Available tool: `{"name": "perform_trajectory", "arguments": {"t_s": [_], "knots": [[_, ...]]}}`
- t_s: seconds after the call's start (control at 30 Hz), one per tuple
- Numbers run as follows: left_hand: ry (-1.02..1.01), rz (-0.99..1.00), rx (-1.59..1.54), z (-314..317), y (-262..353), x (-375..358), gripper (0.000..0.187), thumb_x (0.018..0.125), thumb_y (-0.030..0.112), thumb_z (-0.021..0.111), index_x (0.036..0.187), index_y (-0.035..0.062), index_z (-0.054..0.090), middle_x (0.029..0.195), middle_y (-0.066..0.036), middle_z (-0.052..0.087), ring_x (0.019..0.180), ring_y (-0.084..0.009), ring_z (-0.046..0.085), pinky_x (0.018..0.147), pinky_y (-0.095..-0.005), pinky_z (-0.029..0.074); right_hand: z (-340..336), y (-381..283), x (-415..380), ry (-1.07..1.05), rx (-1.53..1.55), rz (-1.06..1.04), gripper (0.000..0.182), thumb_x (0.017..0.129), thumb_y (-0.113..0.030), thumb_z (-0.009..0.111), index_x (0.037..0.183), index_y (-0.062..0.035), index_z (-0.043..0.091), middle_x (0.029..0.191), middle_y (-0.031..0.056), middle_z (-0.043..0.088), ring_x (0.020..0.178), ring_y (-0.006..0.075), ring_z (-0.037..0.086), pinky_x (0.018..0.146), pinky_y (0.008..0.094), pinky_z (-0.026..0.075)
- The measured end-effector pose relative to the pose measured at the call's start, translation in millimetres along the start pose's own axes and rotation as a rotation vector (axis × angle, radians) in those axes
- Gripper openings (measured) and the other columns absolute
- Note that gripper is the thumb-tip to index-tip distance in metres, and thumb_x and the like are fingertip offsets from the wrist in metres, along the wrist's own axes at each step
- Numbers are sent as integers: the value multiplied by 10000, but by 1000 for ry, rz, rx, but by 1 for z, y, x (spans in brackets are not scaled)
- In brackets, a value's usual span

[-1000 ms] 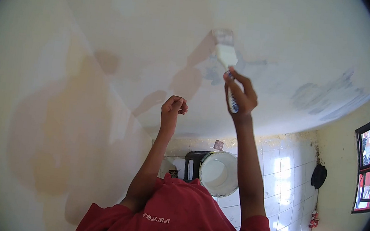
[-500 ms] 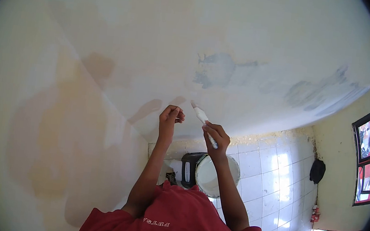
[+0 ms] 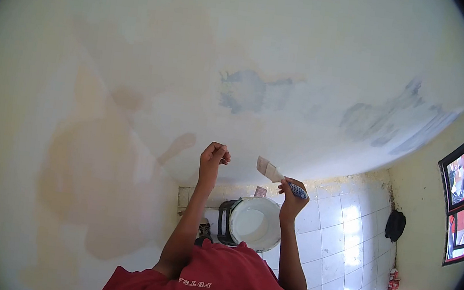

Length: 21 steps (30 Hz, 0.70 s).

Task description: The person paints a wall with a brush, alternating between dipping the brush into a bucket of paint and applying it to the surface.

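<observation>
My right hand point(image 3: 293, 202) grips a flat paintbrush point(image 3: 269, 170) by its blue-and-white patterned handle. The wide, whitish bristle end points up and to the left, apart from the wall point(image 3: 311, 51). My left hand point(image 3: 215, 160) is raised in front of the wall, left of the brush, with its fingers curled in against the thumb. Nothing shows between them. Below and between my hands, a round white bucket point(image 3: 271, 211) stands on the floor with pale liquid inside.
A black object with an opening point(image 3: 225, 222) stands against the bucket's left side. White tiles point(image 3: 336, 237) cover the floor. Grey-blue patches point(image 3: 244, 92) mark the wall, and a corner runs down at the left. A black bag-like item point(image 3: 395, 226) lies near the window wall.
My right hand has moved right and down with the paintbrush, whose flat face now shows. The left hand is slightly lower. The view has shifted, revealing more of the bucket.
</observation>
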<state>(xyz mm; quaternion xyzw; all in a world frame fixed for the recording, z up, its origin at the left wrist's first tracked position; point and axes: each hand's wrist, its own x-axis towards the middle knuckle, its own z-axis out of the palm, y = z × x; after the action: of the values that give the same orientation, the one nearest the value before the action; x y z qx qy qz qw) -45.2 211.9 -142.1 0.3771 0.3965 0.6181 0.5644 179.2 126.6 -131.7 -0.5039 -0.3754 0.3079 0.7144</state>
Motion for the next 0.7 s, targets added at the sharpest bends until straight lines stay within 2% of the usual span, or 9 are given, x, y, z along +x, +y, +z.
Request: {"name": "perform_trajectory", "arguments": {"t_s": [0.13, 0.23, 0.47, 0.63, 0.7], "knots": [[21, 64, -19, 32, -13, -31, 105, 943, 112, 630, 880, 76, 554, 769, -28, 603, 713, -122, 599, 660, -269, 491, -51, 3, -9, 4, -33, 36, 111, 825, 4, 738, 913, 49, 687, 812, 105, 696, 645, 142, 640, 546, 256, 486], [0, 35, -18, 46, -36, -58, 91, 932, 86, 640, 895, 70, 559, 784, -31, 614, 713, -121, 602, 663, -266, 493, -84, 2, -14, -21, -88, 83, 100, 811, -7, 754, 884, 31, 697, 779, 83, 690, 617, 121, 615, 534, 238, 459], [79, 49, 24, 50, -91, -137, 92, 920, 91, 665, 910, 60, 580, 788, -22, 630, 684, -100, 593, 638, -243, 470, -144, 45, -39, -130, -135, 141, 99, 804, -15, 758, 873, 32, 706, 739, 74, 686, 597, 113, 607, 527, 229, 442], [179, -76, 78, 49, -121, -201, 41, 936, 88, 625, 932, 59, 596, 820, -37, 645, 723, -121, 630, 676, -261, 512, -180, 57, -67, -193, -173, 254, 101, 807, -32, 766, 872, 25, 715, 723, 66, 690, 616, 103, 626, 536, 226, 457], [194, -91, 54, 53, -125, -213, 37, 933, 78, 625, 934, 53, 598, 811, -33, 643, 719, -113, 623, 659, -252, 497, -189, 66, -76, -221, -205, 267, 83, 815, -21, 757, 875, 21, 719, 721, 65, 691, 617, 101, 628, 535, 221, 456]]}}
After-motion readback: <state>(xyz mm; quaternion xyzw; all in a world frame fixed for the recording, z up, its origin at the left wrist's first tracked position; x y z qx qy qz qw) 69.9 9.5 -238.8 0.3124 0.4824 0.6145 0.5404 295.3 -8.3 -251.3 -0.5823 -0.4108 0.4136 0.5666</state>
